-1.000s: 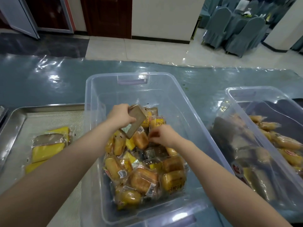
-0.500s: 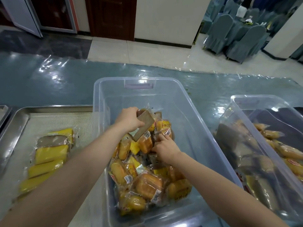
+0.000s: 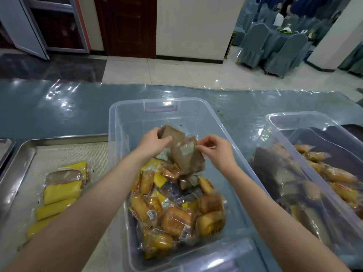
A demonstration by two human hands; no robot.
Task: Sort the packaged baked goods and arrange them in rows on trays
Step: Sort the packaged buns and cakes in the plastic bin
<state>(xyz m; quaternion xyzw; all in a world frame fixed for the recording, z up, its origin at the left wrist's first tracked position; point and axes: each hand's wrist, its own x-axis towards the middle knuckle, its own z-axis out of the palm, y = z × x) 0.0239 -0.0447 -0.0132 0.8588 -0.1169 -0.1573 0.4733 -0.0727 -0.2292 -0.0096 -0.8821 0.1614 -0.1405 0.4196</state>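
left hand (image 3: 155, 144) grips one brown pack (image 3: 172, 134) | right hand (image 3: 215, 152) pinches second pack (image 3: 188, 160), seemingly by its wrapper | lift clear of bin (image 3: 125, 107), lay flat on tray (image 3: 59, 138) at 9 o'clock

Right bin (image 3: 294, 116) cropped, tray (image 3: 59, 138) partly cut off

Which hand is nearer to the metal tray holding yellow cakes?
Left. The left hand is over the middle bin, right of the metal tray; the right hand is farther right. Both hold brown packages.
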